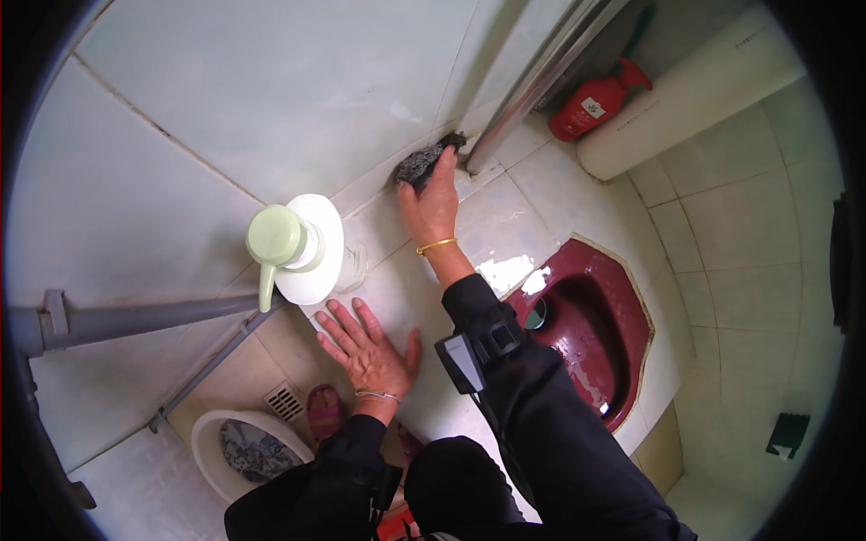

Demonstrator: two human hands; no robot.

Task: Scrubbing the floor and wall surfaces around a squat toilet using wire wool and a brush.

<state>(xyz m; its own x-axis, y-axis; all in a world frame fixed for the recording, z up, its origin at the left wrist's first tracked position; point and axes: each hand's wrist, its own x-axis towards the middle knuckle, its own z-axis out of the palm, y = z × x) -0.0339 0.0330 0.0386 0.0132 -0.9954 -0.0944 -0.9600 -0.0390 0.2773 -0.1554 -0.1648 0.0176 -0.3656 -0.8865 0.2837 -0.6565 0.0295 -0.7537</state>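
A dark grey, wet-looking cloth [419, 166] is bunched under my right hand [433, 206], whose fingers press it where the tiled wall meets the raised floor, close to the foot of a metal pole [510, 108]. My left hand [365, 350] lies flat with fingers spread on the pale tiled ledge [410, 311]. Just beyond its fingertips stands a white bottle with a pale green pump top [275, 236]. To the right of my right forearm is a dark red squat toilet [591, 334] set into the tiles.
A red pump bottle [595, 104] stands beside a thick white pipe [690, 95] at the far right. Grey pipes [153, 323] run along the left wall. Below them are a white bucket [209, 442] holding grey patterned cloth and a floor drain [284, 401]. Water glistens near the toilet.
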